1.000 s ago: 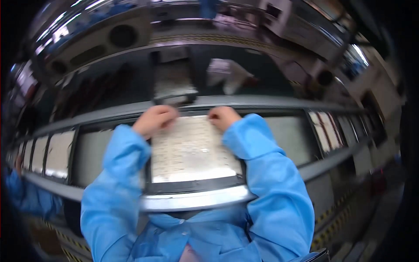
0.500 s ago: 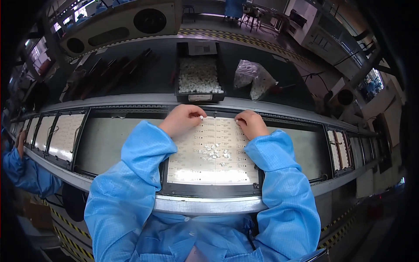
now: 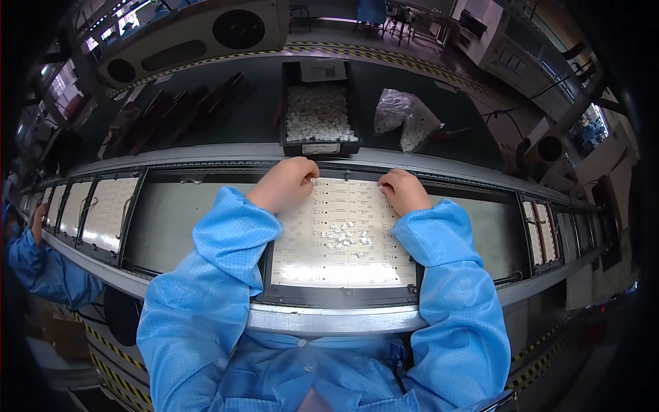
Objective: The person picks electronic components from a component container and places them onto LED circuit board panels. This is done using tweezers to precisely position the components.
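Note:
A pale circuit panel (image 3: 343,254) lies in a dark carrier frame (image 3: 336,295) on the conveyor in front of me. A small heap of loose white parts (image 3: 347,235) rests on the panel's middle. My left hand (image 3: 285,184) sits at the panel's far left edge, fingers pinched on a small white part. My right hand (image 3: 403,191) is curled at the far right edge, fingertips pressed on the panel; whether it holds a part I cannot tell. Both sleeves are light blue.
A black bin (image 3: 320,117) full of small white parts stands just beyond the conveyor, with a clear plastic bag (image 3: 405,120) to its right. More panels in carriers (image 3: 103,213) lie to the left and right (image 3: 542,230). A co-worker's blue sleeve (image 3: 41,268) shows at far left.
The view has tilted up and drawn closer, bringing the bin into sight. Both hands stay at the panel's far edge, the left now pinching at the top left.

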Action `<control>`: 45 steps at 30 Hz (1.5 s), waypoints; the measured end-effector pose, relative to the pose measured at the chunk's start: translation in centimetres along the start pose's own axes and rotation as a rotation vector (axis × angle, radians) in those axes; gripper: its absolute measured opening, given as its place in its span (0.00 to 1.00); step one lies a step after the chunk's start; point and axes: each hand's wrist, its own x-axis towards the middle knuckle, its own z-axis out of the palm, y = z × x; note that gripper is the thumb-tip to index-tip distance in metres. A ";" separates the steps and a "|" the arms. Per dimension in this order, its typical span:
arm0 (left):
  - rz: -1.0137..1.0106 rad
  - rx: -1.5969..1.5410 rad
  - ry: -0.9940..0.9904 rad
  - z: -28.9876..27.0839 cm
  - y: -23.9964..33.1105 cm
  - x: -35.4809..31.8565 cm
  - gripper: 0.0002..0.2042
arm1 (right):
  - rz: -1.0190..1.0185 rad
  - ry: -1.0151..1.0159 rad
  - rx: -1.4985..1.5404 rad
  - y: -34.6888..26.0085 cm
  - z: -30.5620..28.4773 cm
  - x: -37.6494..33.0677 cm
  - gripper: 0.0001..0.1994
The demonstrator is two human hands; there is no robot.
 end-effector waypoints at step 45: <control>-0.009 0.075 -0.045 -1.5 -4.0 -2.4 0.08 | -0.571 -0.221 0.190 -6.4 1.7 -3.8 0.09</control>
